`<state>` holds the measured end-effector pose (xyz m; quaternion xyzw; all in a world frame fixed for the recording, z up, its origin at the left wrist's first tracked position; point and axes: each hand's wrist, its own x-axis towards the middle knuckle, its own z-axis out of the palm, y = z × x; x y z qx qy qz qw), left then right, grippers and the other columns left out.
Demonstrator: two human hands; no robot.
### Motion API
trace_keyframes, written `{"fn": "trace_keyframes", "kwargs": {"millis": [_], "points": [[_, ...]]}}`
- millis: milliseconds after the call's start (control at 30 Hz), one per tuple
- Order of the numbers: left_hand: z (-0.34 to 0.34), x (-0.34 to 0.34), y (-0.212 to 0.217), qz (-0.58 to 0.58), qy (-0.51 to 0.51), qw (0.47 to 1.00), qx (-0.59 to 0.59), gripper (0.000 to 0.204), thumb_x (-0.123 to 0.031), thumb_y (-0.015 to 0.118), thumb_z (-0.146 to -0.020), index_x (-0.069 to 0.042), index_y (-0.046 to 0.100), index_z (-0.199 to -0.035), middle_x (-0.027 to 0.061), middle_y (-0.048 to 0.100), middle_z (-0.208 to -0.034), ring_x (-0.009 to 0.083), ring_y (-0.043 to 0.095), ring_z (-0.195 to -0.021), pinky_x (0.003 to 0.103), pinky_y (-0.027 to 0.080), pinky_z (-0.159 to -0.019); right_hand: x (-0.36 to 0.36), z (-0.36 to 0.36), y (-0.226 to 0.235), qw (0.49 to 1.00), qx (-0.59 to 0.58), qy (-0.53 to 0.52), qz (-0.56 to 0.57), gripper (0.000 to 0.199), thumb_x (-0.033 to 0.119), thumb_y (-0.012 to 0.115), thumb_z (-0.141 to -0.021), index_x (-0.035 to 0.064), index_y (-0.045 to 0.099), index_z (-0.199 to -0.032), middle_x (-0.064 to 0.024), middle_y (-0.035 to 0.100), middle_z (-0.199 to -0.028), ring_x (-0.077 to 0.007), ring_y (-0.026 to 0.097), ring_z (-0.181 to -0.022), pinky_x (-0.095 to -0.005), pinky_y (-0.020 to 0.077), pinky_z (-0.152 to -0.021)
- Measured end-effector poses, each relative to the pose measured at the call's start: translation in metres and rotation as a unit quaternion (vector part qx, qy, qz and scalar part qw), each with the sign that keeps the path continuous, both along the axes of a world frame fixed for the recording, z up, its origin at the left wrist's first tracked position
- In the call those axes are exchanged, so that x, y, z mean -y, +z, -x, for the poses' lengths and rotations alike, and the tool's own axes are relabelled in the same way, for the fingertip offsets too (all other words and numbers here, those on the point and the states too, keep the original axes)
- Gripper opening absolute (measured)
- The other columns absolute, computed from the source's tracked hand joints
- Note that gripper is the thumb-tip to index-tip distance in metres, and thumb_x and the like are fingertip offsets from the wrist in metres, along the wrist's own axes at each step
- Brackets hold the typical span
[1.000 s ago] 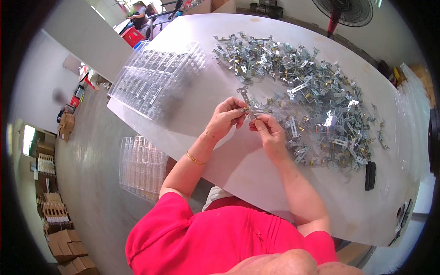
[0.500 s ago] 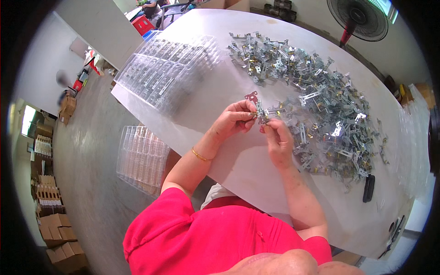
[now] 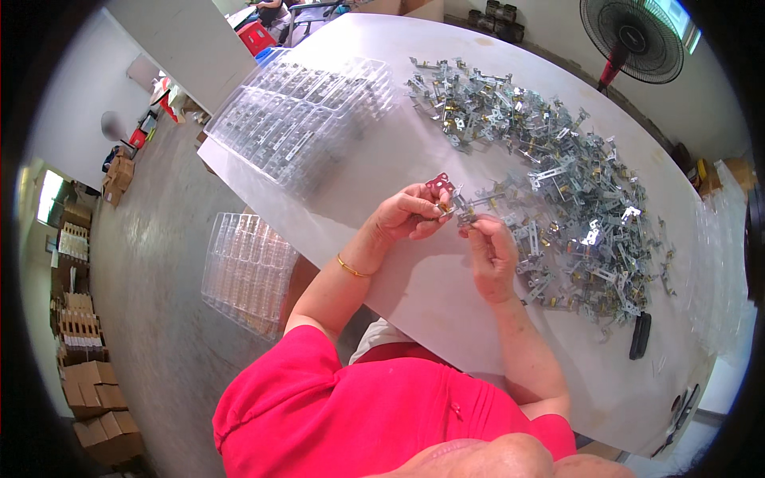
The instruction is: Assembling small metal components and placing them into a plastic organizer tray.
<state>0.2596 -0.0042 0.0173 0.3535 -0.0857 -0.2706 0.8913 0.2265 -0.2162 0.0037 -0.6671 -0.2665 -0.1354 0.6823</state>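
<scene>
A small metal bracket (image 3: 451,203), silvery with a reddish plate at its upper end, sits pinched between the fingers of the left hand (image 3: 408,213) and the right hand (image 3: 488,248), both raised above the white table (image 3: 414,151), with the heap of metal parts (image 3: 558,183) just beyond the fingertips.

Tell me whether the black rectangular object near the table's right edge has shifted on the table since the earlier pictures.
No. The black rectangular object lies at the same spot just off the lower right fringe of the metal bracket pile; only the head camera moved.
</scene>
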Motion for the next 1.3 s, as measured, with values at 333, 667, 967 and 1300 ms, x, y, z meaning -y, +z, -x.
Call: {"fn": "trace_keyframes", "kwargs": {"millis": [333,667,967,1300], "points": [[-0.002,0.002,-0.008,0.105,-0.126,0.986,0.044,0.014,0.002,0.061,-0.086,-0.002,0.055,-0.098,0.0146,0.058,-0.085,0.0137,0.048,-0.044,0.025,0.035,-0.035,0.002,-0.005,-0.001,0.999,-0.021,-0.034,-0.015,0.005,0.0,0.061,-0.093,0.0008,0.059,-0.098,-0.0092,0.063,-0.1,-0.0154,0.064,-0.082,-0.0266,0.0523,-0.073],[-0.002,0.008,-0.001,0.028,0.055,0.998,0.008,0.019,-0.003,0.056,-0.092,0.0,0.059,-0.111,0.0104,0.06,-0.092,0.0141,0.052,-0.06,0.024,0.043,-0.05,0.005,-0.009,-0.007,0.986,-0.003,-0.137,0.096,0.005,0.004,0.064,-0.092,0.0017,0.061,-0.096,-0.0113,0.062,-0.103,-0.0203,0.062,-0.089,-0.031,0.0516,-0.076],[-0.002,0.008,-0.004,-0.008,0.075,0.996,0.047,0.017,-0.003,0.055,-0.094,-0.007,0.055,-0.11,0.0156,0.067,-0.102,0.0184,0.066,-0.073,0.023,0.047,-0.05,0.0,-0.009,-0.005,0.989,0.004,-0.128,0.07,0.005,0.004,0.064,-0.092,0.0022,0.062,-0.097,-0.0116,0.063,-0.107,-0.0211,0.062,-0.097,-0.0299,0.0518,-0.079],[0.001,0.012,0.002,-0.15,0.133,0.977,0.072,0.033,-0.004,0.051,-0.088,0.0,0.058,-0.12,0.0108,0.068,-0.102,0.0158,0.065,-0.079,0.028,0.053,-0.067,-0.003,0.003,0.0,0.989,-0.119,-0.068,0.062,0.008,0.014,0.063,-0.097,0.0068,0.062,-0.1,-0.0011,0.06,-0.069,-0.0066,0.056,-0.059,-0.0242,0.0444,-0.053]]}}
